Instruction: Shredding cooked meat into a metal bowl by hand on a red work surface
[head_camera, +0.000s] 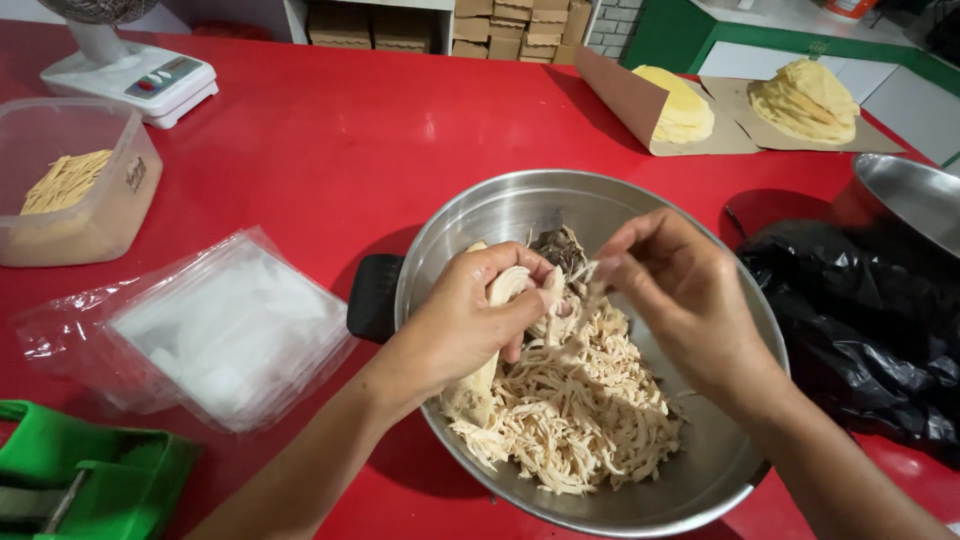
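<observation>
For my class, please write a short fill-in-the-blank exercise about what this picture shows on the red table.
1. Both hands work above a round metal bowl that holds pale shredded ____.
2. The left hand grips a whole pale piece while the right hand pulls a ____ from it.
3. The stack of clear plastic bags lies to the ____ of the bowl.
4. The white kitchen scale stands at the table's far ____ corner.

Missing words: meat; strand; left; left

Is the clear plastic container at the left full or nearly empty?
Partly filled: the clear plastic container has no lid and holds pale shredded strips heaped toward its back.
</observation>
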